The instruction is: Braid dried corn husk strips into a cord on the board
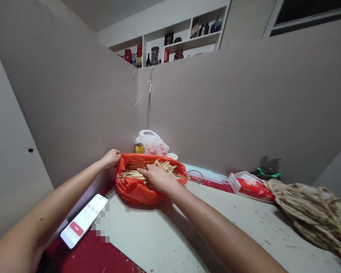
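Both hands reach forward over the bench (165, 231), a pale surface with a red strip at its near left edge. Nearest the viewer on that red strip lies a phone (83, 221), screen up, showing a timer and a red button, just left of the left forearm's line. Further in, the left hand (111, 157) is closed in a pinch on the left rim of an orange plastic bag (136, 189), holding its mouth open. Right hand (156, 176) lies palm down inside that opening, fingers curled over a bundle of pale straw-like strips (147, 171); whether it actually grips them or only presses on them is hard to tell from this angle. To the right, well apart from the bag, a red and white packet (251, 185) lies beside a heap of coiled straw rope (312, 212). Behind the orange bag, in the corner, stand a white plastic bag (152, 143) and a small yellow jar (139, 148). High above, a wall shelf (184, 43) carries bottles and boxes.
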The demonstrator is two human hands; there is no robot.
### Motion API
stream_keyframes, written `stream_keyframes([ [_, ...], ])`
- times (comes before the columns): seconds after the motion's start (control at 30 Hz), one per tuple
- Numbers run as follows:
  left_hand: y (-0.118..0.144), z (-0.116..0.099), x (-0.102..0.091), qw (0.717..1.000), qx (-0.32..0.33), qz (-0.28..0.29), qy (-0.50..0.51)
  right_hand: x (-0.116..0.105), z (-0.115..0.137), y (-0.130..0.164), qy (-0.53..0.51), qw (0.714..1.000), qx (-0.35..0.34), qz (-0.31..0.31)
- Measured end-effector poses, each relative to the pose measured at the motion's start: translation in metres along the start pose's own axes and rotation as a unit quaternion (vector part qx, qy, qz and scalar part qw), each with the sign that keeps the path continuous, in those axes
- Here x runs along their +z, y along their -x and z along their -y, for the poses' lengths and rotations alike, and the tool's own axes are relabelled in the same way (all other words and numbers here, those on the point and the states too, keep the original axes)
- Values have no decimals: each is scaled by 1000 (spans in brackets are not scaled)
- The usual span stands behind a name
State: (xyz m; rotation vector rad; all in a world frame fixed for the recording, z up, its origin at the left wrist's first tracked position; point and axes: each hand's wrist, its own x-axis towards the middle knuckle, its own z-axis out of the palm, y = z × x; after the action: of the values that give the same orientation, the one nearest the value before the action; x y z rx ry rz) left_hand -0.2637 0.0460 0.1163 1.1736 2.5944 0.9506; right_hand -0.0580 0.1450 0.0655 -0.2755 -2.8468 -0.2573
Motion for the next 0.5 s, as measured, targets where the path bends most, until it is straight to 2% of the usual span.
stream_keyframes([
  [0.2,-6,-14,10,979,-13,-5,201,-11,-3,-2,28,999,39,22],
  [0.37,-20,-34,-5,964,15,-20,263,-6,8,-9,12,996,88,33],
  [0.43,-21,-39,-12,973,46,-38,224,-4,12,-12,0,994,108,29],
  [0.5,-16,-39,-15,990,107,-61,64,-4,10,-15,-18,992,123,30],
])
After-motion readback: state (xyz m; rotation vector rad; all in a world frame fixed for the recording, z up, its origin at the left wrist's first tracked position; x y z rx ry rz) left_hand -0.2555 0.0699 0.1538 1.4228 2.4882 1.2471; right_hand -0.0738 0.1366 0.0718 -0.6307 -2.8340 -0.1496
